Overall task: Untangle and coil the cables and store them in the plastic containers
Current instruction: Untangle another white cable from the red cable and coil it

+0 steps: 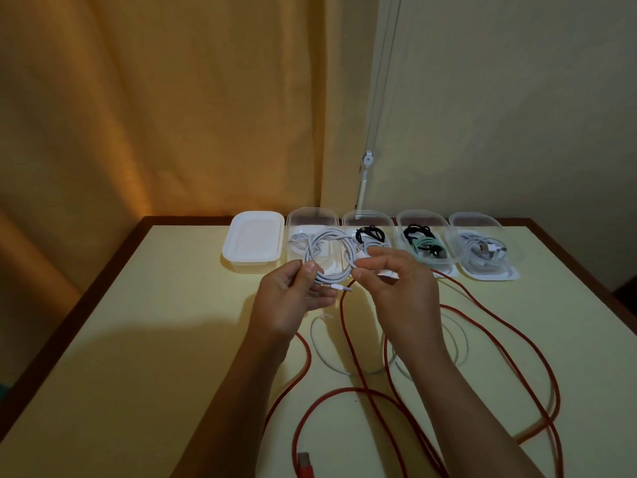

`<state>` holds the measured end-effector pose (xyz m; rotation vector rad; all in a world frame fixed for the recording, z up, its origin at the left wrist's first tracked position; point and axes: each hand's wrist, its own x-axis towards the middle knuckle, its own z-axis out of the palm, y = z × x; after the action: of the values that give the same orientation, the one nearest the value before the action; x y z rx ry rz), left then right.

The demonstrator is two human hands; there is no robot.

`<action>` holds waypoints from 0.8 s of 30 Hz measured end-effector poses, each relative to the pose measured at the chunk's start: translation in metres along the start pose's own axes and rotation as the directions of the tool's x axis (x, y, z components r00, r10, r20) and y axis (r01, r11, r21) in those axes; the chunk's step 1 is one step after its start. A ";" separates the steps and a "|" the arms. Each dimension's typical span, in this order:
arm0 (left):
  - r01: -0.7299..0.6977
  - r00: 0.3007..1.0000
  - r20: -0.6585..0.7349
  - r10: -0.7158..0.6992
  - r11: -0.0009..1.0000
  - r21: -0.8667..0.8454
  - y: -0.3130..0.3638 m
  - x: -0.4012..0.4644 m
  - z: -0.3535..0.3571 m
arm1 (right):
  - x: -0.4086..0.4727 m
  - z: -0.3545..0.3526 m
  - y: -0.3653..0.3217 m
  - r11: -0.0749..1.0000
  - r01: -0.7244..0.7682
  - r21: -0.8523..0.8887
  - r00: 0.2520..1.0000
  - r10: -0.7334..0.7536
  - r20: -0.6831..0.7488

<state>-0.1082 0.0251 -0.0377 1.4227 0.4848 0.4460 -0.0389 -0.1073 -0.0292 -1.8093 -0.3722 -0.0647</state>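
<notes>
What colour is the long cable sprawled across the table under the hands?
Red, seen clearly in the head view.

Row of 5 clear plastic containers (368, 220) along far edge of pale yellow table (138, 339); leftmost, white-lidded container (253, 241), closed. Coiled white cable (331, 257) held above table, before row, between left hand (293, 298) and right hand (400, 291). Long red cable (517, 357) sprawls on table beneath hands, over thin white cable (322, 346).

Two bare forearms reach in from the lower edge, uncovered to the edge of view; the left hand (289, 294) and the right hand (400, 288) carry no visible rings, watch, bracelets or gloves.
</notes>
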 end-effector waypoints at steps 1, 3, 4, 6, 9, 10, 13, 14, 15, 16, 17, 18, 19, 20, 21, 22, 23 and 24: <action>-0.020 1.000 0.003 0.020 1.000 0.009 0.000 -0.001 0.001 | -0.001 0.001 0.000 0.998 0.021 -0.057 0.999 -0.023 -0.036; -0.075 0.997 0.017 0.075 0.997 0.017 0.001 -0.003 0.004 | -0.003 0.001 -0.003 0.992 0.017 -0.121 0.996 -0.027 -0.081; -0.099 0.995 0.023 0.099 0.995 0.023 0.001 -0.004 0.006 | -0.004 0.002 -0.003 0.993 -0.002 -0.115 0.996 -0.008 -0.087; -0.132 0.991 0.023 0.131 0.990 0.046 0.001 -0.005 0.011 | -0.006 0.002 -0.003 0.994 -0.038 -0.105 0.995 0.028 -0.091; -0.157 0.988 0.016 0.156 0.987 0.043 0.000 -0.005 0.015 | -0.007 0.003 -0.007 0.996 -0.062 -0.063 0.994 0.056 -0.089; -0.152 0.988 0.016 0.152 0.988 0.032 0.000 -0.005 0.015 | -0.007 0.004 -0.007 0.997 -0.076 -0.033 0.994 0.073 -0.078; -0.125 0.991 0.046 0.123 0.992 0.036 -0.004 -0.005 0.014 | -0.007 0.005 -0.009 0.985 -0.153 0.081 0.988 0.154 -0.012; -0.114 0.992 0.056 0.111 0.993 0.039 -0.005 -0.005 0.014 | -0.006 0.006 -0.007 0.974 -0.184 0.131 0.983 0.184 0.010; -0.103 0.993 0.060 0.101 0.994 0.035 -0.006 -0.005 0.014 | -0.005 0.007 -0.006 0.960 -0.214 0.181 0.977 0.212 0.032; -0.094 0.994 0.057 0.092 0.995 0.025 -0.006 -0.005 0.015 | -0.004 0.007 -0.005 0.945 -0.240 0.221 0.971 0.232 0.062; -0.087 0.995 0.050 0.086 0.996 0.015 -0.006 -0.005 0.015 | -0.004 0.008 -0.004 0.932 -0.262 0.252 0.965 0.244 0.099; -0.079 0.996 0.042 0.079 0.997 0.004 -0.005 -0.005 0.015 | -0.005 0.008 -0.004 0.920 -0.279 0.277 0.959 0.249 0.137; -0.071 0.997 0.033 0.071 0.997 -0.007 -0.004 -0.005 0.014 | -0.006 0.008 -0.005 0.908 -0.291 0.303 0.953 0.248 0.172; -0.060 0.998 0.025 0.061 0.998 -0.020 -0.004 -0.004 0.014 | -0.007 0.009 -0.006 0.898 -0.295 0.327 0.950 0.238 0.201; -0.050 0.999 0.019 0.050 0.998 -0.037 -0.004 -0.004 0.013 | -0.007 0.009 -0.007 0.891 -0.293 0.347 0.948 0.224 0.224; -0.039 0.999 0.014 0.040 0.998 -0.054 -0.003 -0.003 0.012 | -0.008 0.010 -0.008 0.890 -0.286 0.356 0.948 0.209 0.239; -0.030 0.999 0.012 0.031 0.997 -0.067 -0.003 -0.003 0.011 | -0.007 0.010 -0.009 0.895 -0.275 0.350 0.949 0.195 0.246; -0.024 1.000 0.018 0.025 0.997 -0.071 -0.003 -0.002 0.009 | -0.007 0.009 -0.009 0.911 -0.255 0.324 0.953 0.179 0.245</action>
<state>-0.1047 0.0159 -0.0394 1.3645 0.4332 0.4651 -0.0493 -0.0978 -0.0250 -1.4910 -0.3053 0.3359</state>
